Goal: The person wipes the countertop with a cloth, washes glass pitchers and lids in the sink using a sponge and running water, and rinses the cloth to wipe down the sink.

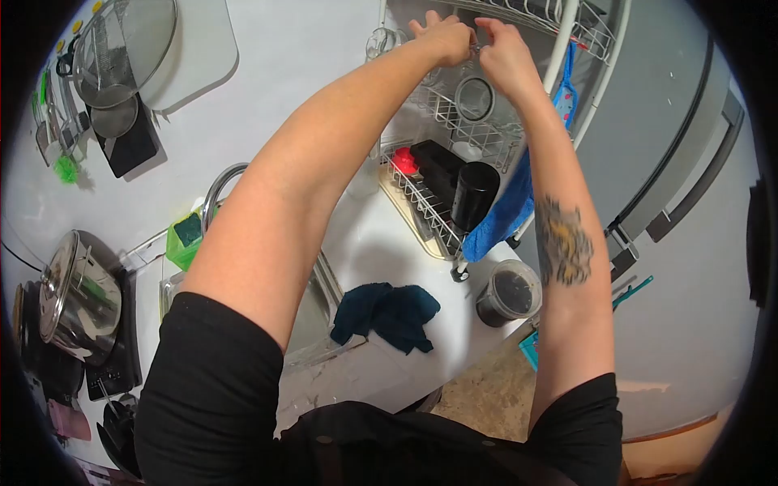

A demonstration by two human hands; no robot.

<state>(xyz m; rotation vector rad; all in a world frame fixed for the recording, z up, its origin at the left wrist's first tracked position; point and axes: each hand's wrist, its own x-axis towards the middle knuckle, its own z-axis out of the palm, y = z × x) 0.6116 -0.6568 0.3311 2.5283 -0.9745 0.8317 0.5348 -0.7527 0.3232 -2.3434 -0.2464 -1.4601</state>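
Note:
Both my arms reach up to the upper tier of a white wire dish rack (559,49). My left hand (444,39) has some fingers spread, while those nearest the right hand bend toward a small shiny spot between the hands. Curled close beside it is my right hand (506,61), thumb and forefinger drawn toward the same spot. What they pinch there is too small to make out. Clear glassware (381,42) stands left of my left hand. Below the hands, a round glass or jar (475,99) rests on the middle tier.
The lower rack holds a black cup (476,194) and a red item (404,160). A blue cloth (506,219) hangs from its side. On the counter lie a dark teal cloth (385,314) and a clear tub (510,293). A steel pot (81,296) stands left; a refrigerator (673,105) is right.

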